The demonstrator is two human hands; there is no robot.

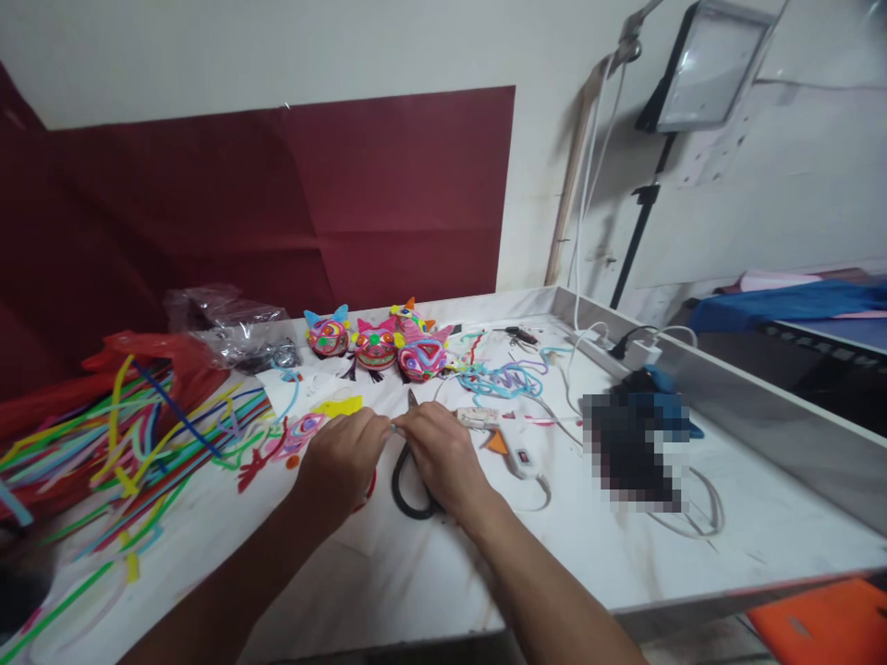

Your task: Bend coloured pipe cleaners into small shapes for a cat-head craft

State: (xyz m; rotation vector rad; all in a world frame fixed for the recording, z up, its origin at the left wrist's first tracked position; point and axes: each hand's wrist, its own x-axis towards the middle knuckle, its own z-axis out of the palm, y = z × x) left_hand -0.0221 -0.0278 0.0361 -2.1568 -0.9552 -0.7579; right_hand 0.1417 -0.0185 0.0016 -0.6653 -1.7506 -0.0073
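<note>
My left hand [343, 462] and my right hand [447, 453] meet at the fingertips over the table. Both are closed in a pinch, with a tiny light-blue bit [397, 429] showing between them; the fingers hide what it belongs to. Under my right hand lies a pair of scissors [408, 503] with black handles, its blade tip pointing away from me. A red curved edge [366, 491] peeks out below my left hand. Left of that hand are a pink and red pipe-cleaner piece [301, 434] and a yellow scrap [338, 406].
Several colourful animal-head ornaments [378, 346] sit at the back. Loose pipe cleaners [166, 434] spread over the left side beside a red plastic bag [159, 360]. To the right lie a white glue gun [523, 454], its cable and a power strip [602, 356]. A lamp [713, 69] stands behind.
</note>
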